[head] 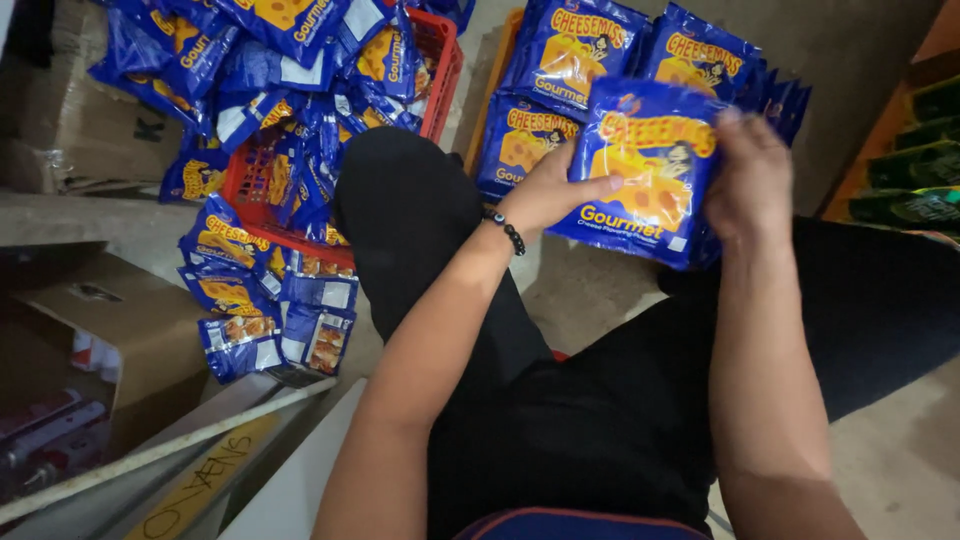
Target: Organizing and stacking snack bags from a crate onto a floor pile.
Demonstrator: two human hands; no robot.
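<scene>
Both hands on one blue snack packet (645, 175), held up at about 1 o'clock above the knees. Left hand (550, 190) pinches its left edge, thumb on the front face; right hand (750, 180) wraps its right edge, fingers over the top corner. Packet tilted slightly, face toward the camera.

Edges/room: the person's legs in black trousers (600, 400) fill the centre. Bare concrete floor (900, 450) open at 4 o'clock and in the gap between the legs. Tight at 9 o'clock: cardboard box (150, 340) and a pale plank (200, 440) just beside the left leg. Orange shelf edge (880, 140) at 3 o'clock.

Containers: red plastic crate (440, 70) at 11 o'clock, heaped with the same blue packets, several spilled over its near rim onto the floor (260, 300). At 12 o'clock, a row of packets (570, 60) stands upright behind the held one, against an orange edge; can't tell what holds them.
</scene>
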